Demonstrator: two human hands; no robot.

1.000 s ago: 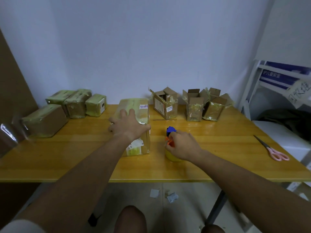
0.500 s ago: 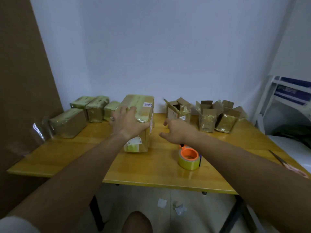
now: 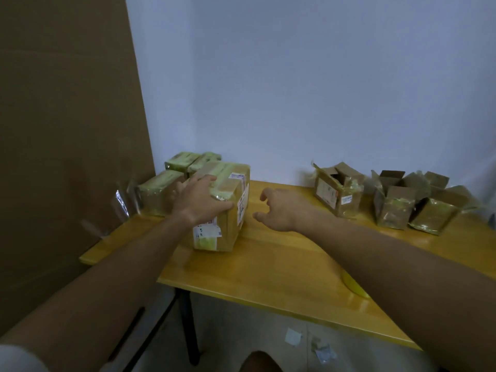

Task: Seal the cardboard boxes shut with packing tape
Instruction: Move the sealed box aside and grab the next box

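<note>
Left hand (image 3: 200, 201) presses spread on the taped box (image 3: 224, 205); right hand (image 3: 279, 210), loosely curled and empty, hovers at its 3 o'clock.

Bare tabletop (image 3: 273, 253) between box clusters

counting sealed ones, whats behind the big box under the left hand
Three taped boxes sit behind the big box; left hand and box cover parts of them.

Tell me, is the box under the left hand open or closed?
Closed. The box has flat flaps under shiny tape, with the left hand resting on top.
</note>
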